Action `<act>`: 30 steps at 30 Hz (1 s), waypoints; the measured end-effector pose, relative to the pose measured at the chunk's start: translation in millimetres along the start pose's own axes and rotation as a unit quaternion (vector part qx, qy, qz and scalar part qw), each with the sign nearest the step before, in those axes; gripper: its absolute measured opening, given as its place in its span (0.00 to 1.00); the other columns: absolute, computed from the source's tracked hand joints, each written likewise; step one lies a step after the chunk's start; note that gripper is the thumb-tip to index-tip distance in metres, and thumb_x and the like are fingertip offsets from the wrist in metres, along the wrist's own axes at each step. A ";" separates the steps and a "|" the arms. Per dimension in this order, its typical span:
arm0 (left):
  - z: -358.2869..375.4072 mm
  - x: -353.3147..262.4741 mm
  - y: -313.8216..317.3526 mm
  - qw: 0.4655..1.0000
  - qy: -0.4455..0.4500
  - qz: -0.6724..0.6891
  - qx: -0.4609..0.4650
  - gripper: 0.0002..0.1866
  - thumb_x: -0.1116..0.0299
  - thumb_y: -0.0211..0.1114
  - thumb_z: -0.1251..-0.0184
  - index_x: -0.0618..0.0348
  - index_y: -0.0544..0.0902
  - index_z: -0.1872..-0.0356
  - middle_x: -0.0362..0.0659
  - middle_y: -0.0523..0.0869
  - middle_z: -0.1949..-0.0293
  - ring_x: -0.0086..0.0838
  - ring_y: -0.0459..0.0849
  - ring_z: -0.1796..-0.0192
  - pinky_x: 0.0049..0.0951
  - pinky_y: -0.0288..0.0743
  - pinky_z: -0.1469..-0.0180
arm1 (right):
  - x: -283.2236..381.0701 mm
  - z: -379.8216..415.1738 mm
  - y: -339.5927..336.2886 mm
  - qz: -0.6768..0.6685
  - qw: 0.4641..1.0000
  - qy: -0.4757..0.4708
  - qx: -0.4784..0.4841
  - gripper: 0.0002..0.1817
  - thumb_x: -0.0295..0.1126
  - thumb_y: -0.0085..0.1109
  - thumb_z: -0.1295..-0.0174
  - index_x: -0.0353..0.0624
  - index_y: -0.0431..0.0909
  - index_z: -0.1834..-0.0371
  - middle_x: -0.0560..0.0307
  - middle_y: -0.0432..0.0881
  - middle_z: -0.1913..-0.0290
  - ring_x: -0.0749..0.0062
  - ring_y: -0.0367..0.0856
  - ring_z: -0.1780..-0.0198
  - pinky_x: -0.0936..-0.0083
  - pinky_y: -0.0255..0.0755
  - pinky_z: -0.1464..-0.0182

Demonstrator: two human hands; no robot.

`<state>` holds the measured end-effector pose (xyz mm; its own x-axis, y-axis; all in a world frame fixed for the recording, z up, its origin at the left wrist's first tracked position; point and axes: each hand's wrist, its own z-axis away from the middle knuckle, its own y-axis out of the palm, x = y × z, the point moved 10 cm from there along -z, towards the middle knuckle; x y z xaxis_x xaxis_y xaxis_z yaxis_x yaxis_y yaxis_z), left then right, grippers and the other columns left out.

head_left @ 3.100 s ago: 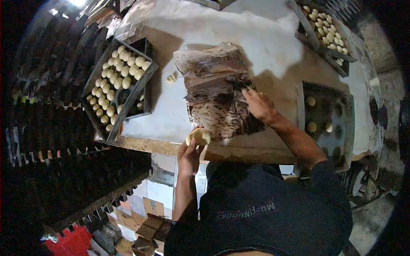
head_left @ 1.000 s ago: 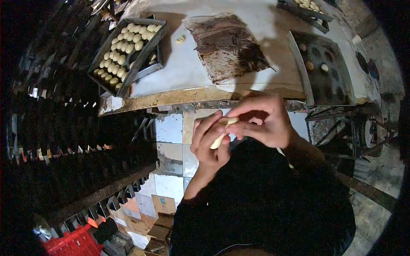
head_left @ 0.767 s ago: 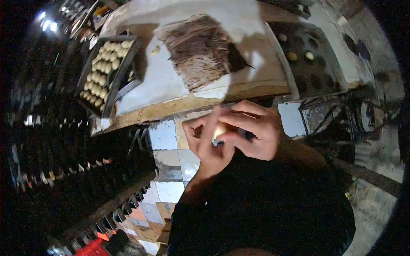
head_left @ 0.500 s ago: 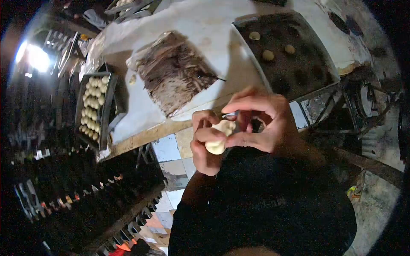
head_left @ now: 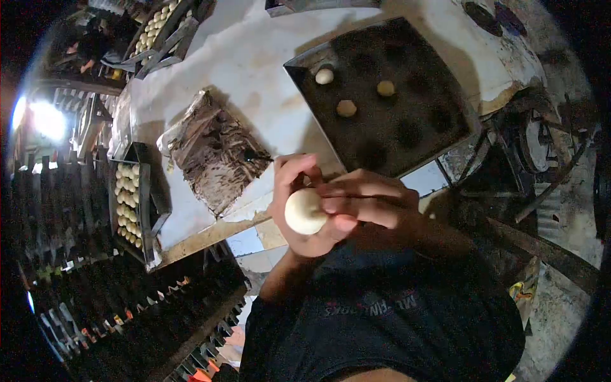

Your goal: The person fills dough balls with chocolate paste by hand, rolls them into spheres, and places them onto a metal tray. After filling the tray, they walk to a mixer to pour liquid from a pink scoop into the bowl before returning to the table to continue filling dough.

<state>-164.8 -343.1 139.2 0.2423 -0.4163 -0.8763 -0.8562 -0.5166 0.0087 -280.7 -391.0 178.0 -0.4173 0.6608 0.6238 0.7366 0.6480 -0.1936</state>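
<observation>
A smooth, pale dough ball (head_left: 304, 212) rests in my left hand (head_left: 294, 237), whose fingers curl around it. My right hand (head_left: 379, 202) has its thumb and fingertips pinched against the ball's right side. Part of the dough is hidden behind those fingers. Beyond my left hand, on the white tabletop, lies a slab of dark brown, sticky-looking paste (head_left: 219, 156) with a rough, scraped surface. Past my right hand is a dark square baking tray (head_left: 414, 143) holding three round dough pieces (head_left: 347, 108) near its left side.
To the left, a dark tray (head_left: 145, 204) carries rows of small dough balls (head_left: 128, 197). Another filled tray (head_left: 156, 32) stands at the far left. The table's worn front edge (head_left: 191, 249) runs just ahead of me. Dark racks (head_left: 146, 318) fill the lower left.
My hands have drawn closer together around the dough. It was an uneven, pinched lump with an opening and now shows a rounded, smooth side. The view has shifted, moving the table things leftward.
</observation>
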 end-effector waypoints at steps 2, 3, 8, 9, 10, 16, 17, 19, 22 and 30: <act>-2.3 9.2 11.3 0.991 -0.021 0.108 -0.078 0.47 0.54 0.85 0.65 0.65 0.71 0.42 0.44 0.73 0.56 0.28 0.75 0.54 0.27 0.69 0.53 | -14.1 7.3 -11.5 -0.060 0.996 0.060 0.040 0.17 0.31 0.68 0.43 0.43 0.76 0.52 0.49 0.83 0.51 0.57 0.84 0.49 0.59 0.77 0.43; -7.6 10.5 22.2 0.996 -0.022 0.086 -0.032 0.48 0.55 0.86 0.67 0.66 0.71 0.43 0.44 0.74 0.56 0.28 0.76 0.54 0.27 0.70 0.52 | -25.9 17.4 -14.6 -0.103 0.992 0.071 0.013 0.16 0.31 0.68 0.43 0.44 0.77 0.52 0.49 0.84 0.52 0.57 0.84 0.49 0.58 0.76 0.42; -15.1 44.4 44.2 0.998 -0.003 -0.020 0.066 0.23 0.59 0.84 0.61 0.61 0.82 0.69 0.43 0.83 0.66 0.34 0.82 0.60 0.31 0.77 0.58 | -80.2 46.3 -10.1 -0.013 0.967 0.245 0.072 0.12 0.34 0.56 0.34 0.38 0.80 0.54 0.47 0.85 0.57 0.53 0.86 0.56 0.64 0.79 0.52; -15.8 49.1 41.1 0.993 0.003 -0.102 0.059 0.20 0.56 0.79 0.51 0.64 0.82 0.75 0.46 0.84 0.68 0.33 0.83 0.62 0.29 0.75 0.62 | -80.2 42.4 -11.9 0.013 0.966 0.232 0.115 0.16 0.36 0.57 0.35 0.35 0.77 0.50 0.45 0.83 0.54 0.52 0.84 0.55 0.66 0.78 0.50; -5.8 72.2 35.3 0.985 -0.106 -0.128 0.042 0.19 0.57 0.77 0.48 0.64 0.82 0.74 0.46 0.84 0.68 0.32 0.84 0.63 0.28 0.75 0.61 | -82.8 45.4 -20.8 0.071 0.964 0.234 0.108 0.17 0.36 0.57 0.35 0.35 0.77 0.49 0.44 0.82 0.53 0.51 0.83 0.53 0.65 0.77 0.48; 127.2 248.8 48.5 0.914 -0.404 0.019 0.032 0.10 0.71 0.74 0.50 0.62 0.81 0.70 0.47 0.84 0.63 0.26 0.82 0.58 0.30 0.78 0.59 | -64.1 58.3 -8.9 0.198 0.959 0.149 0.135 0.17 0.23 0.55 0.37 0.36 0.73 0.44 0.42 0.74 0.42 0.46 0.74 0.40 0.57 0.71 0.39; 140.4 254.7 56.6 0.912 -0.405 0.012 0.061 0.10 0.72 0.73 0.51 0.62 0.81 0.69 0.48 0.84 0.60 0.25 0.81 0.55 0.30 0.79 0.59 | -70.9 69.7 5.0 0.176 0.959 0.148 0.165 0.19 0.23 0.58 0.38 0.37 0.72 0.44 0.42 0.71 0.40 0.44 0.73 0.39 0.55 0.69 0.38; 163.3 257.5 67.9 0.904 -0.396 -0.063 0.146 0.13 0.73 0.73 0.52 0.64 0.81 0.65 0.47 0.84 0.58 0.24 0.81 0.56 0.28 0.79 0.60 | -82.4 96.4 9.2 0.153 0.960 0.173 0.158 0.17 0.25 0.57 0.38 0.36 0.73 0.45 0.42 0.73 0.42 0.45 0.73 0.40 0.55 0.69 0.39; 176.5 243.8 78.5 0.841 -0.489 0.207 0.102 0.22 0.73 0.75 0.52 0.65 0.79 0.54 0.45 0.83 0.59 0.23 0.80 0.58 0.26 0.77 0.62 | -102.6 107.0 -5.1 0.138 0.950 0.237 0.149 0.13 0.28 0.54 0.34 0.34 0.74 0.49 0.41 0.76 0.48 0.48 0.77 0.45 0.60 0.72 0.44; 87.3 180.4 -65.1 0.926 -0.373 0.052 0.036 0.29 0.77 0.70 0.41 0.63 0.69 0.38 0.37 0.77 0.63 0.18 0.77 0.64 0.20 0.72 0.62 | -213.8 178.4 15.2 0.353 0.766 0.317 0.433 0.18 0.35 0.54 0.37 0.29 0.74 0.53 0.31 0.76 0.52 0.38 0.76 0.49 0.54 0.72 0.46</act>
<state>-105.2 -319.3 -61.5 -0.2031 0.1850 -0.9615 -0.8919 -0.4403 0.1037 -275.2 -454.9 -93.4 0.4682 0.8230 0.3217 -0.0838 0.4038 -0.9110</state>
